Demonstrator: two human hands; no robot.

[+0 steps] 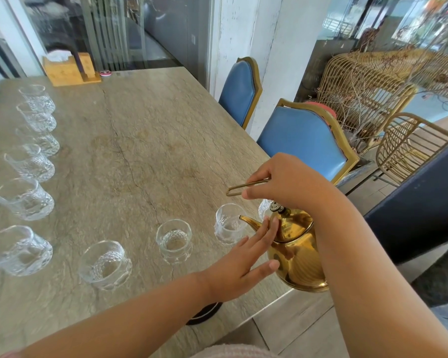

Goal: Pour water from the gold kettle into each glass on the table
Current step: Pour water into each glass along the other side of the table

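The gold kettle (299, 250) is at the table's near right corner, its spout over a patterned glass (229, 223). My right hand (286, 180) grips its thin wire handle (234, 190) from above. My left hand (241, 264) rests flat against the kettle's side, fingers spread. Another glass (264, 206) is partly hidden behind the kettle. Two more glasses (174, 241) (105, 264) stand along the near edge. Several glasses run up the left side, from the nearest (18, 250) to the farthest (36, 98). Whether water is flowing I cannot tell.
A wooden tissue box (70, 68) and a small red tin (105, 72) sit at the far end of the stone table (140, 138). Two blue chairs (308, 140) (239, 91) line the right side. Wicker furniture (409, 146) stands beyond. A dark round object (204, 312) lies at the near edge.
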